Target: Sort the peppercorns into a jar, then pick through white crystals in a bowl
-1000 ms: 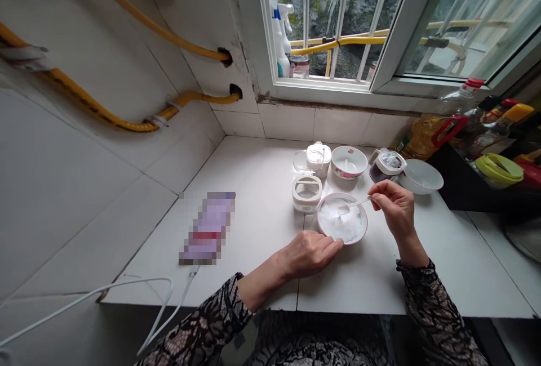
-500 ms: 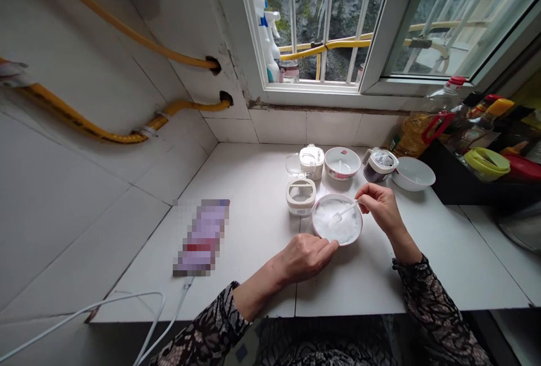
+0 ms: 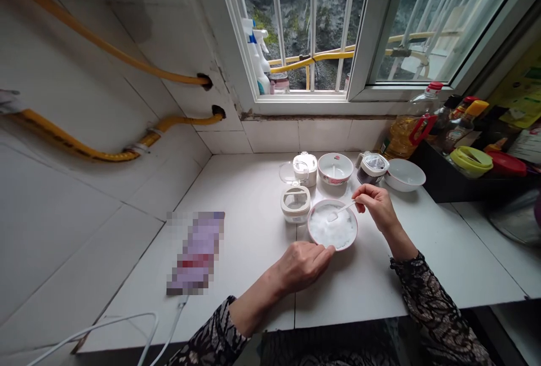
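A round bowl (image 3: 354, 237) with a pinkish rim holds a white, grainy-looking substance (image 3: 333, 231). My left hand (image 3: 305, 264) grips the bowl's near rim, fingers closed on it. Between the fingertips of my right hand (image 3: 376, 204) is the handle of a small white spoon (image 3: 333, 216), whose head rests in the white substance. Just left of the bowl stands a clear seasoning jar (image 3: 295, 205) with a cream lid frame. Behind it is a white container (image 3: 306, 170) with its clear lid flipped up.
At the back stand a flower-patterned bowl (image 3: 335, 170), a dark-filled jar (image 3: 372, 168) and a white bowl (image 3: 406, 175). An oil bottle (image 3: 406, 129) and a black rack (image 3: 448, 174) of bottles are on the right. A blurred-out purple item (image 3: 196, 253) with a white cable lies left.
The camera view has shifted, so the scene sits slightly lower and further left. Both hands keep their holds; the spoon stays in the bowl with little visible movement.
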A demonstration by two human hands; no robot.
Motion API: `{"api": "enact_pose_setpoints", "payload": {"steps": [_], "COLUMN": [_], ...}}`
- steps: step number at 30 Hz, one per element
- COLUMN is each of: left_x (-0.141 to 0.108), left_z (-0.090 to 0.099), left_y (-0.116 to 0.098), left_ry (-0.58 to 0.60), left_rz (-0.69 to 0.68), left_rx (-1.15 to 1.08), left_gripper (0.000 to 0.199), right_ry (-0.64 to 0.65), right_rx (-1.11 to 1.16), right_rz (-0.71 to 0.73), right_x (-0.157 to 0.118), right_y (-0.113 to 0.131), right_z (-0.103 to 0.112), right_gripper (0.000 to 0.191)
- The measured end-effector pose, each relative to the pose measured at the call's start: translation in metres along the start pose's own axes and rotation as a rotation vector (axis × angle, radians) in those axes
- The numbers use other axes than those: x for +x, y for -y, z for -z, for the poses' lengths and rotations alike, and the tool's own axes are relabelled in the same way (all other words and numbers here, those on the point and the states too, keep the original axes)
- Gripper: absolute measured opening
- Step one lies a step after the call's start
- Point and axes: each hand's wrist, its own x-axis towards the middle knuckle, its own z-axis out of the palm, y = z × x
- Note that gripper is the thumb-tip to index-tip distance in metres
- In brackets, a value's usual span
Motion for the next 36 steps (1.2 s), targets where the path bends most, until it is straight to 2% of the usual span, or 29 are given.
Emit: {"api": "enact_pose_setpoints", "payload": {"steps": [3, 8, 14, 25, 30, 36], "left_x": [0.0, 0.0, -0.001, -0.001, 0.0, 0.001], "left_z": [0.0, 0.0, -0.001, -0.001, -0.001, 0.0], "left_y": [0.0, 0.0, 0.0, 0.0, 0.0, 0.0], "left_ry": [-0.008, 0.01, 0.0, 0.005, -0.002, -0.033], "left_rz": [-0.002, -0.003, -0.003, 0.001, -0.004, 0.0], "left_rx": [0.003, 0.011, 0.0, 0.028, 0.031, 0.001], "left_gripper": [0.02, 0.019, 0.02, 0.02, 0.02, 0.023], "right_ry": [-0.007, -0.029, -0.027, 0.037, 0.064, 0.017], "right_rx": [-0.032, -0.213, -0.284, -0.204, -0.051, 0.101], "right_rz": [0.035, 0.152, 0.209, 0.118, 0.04, -0.035], "right_x": [-0.001, -0.004, -0.005, -0.002, -0.001, 0.005], "right_y": [-0.001, -0.005, -0.005, -0.013, -0.01, -0.009], "right_z": [0.0, -0.002, -0.003, -0.004, -0.007, -0.002], "right_gripper": [0.008, 0.01, 0.011, 0.01, 0.009, 0.006]}}
